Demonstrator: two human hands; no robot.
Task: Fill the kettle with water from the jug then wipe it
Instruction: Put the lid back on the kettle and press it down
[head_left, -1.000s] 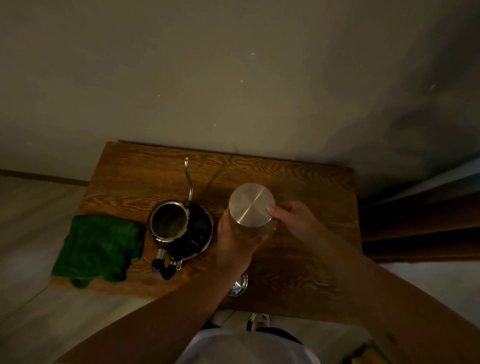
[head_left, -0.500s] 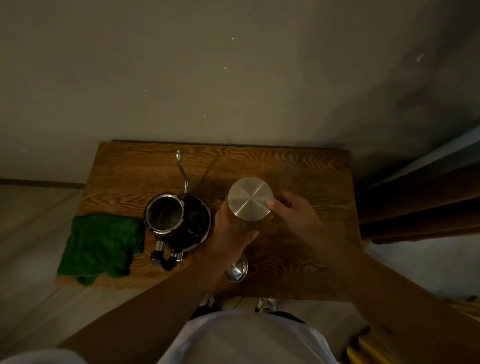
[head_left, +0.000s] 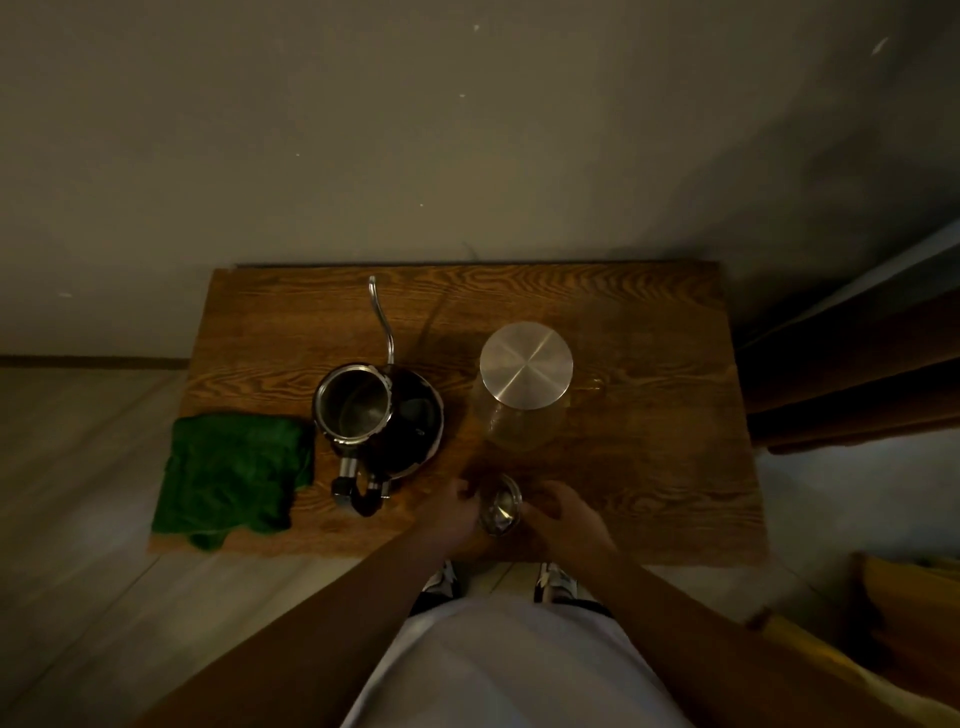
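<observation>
- Wooden tabletop (head_left: 649, 467) with strong grain stands against a plain wall, dimly lit, seen from above.
- Near its middle sits the kettle (head_left: 379, 415), dark-bodied with a steel rim; its mouth is uncovered and the bare metal inside shows.
- Its thin gooseneck spout (head_left: 382, 322) points toward the wall, and its black handle (head_left: 361, 493) points toward the person.
- Just right of the kettle, apart from it, stands the jug (head_left: 519, 415), a clear glass vessel capped with a round brushed-metal lid (head_left: 525, 364). No hand touches it.
- A folded green cloth (head_left: 234, 475) lies at the left end of the tabletop, its right edge just beside the kettle and its near corner hanging over the front edge.
- Close to the front edge, in line with the jug, lies a small round shiny metal piece (head_left: 501, 506), seemingly the kettle's own lid, though blur and low light make that uncertain.
- The left hand (head_left: 447, 512) is at the left side of that piece with fingers loosely curled; whether it grips the piece or only touches it cannot be told.
- The right hand (head_left: 569, 512) is at the piece's right side, fingers bent toward it; again contact is unclear.
- Both bare forearms reach in from the bottom of the view, over a white garment (head_left: 509, 670).
- Two shoes (head_left: 556, 584) show on the pale floor below the front edge.
</observation>
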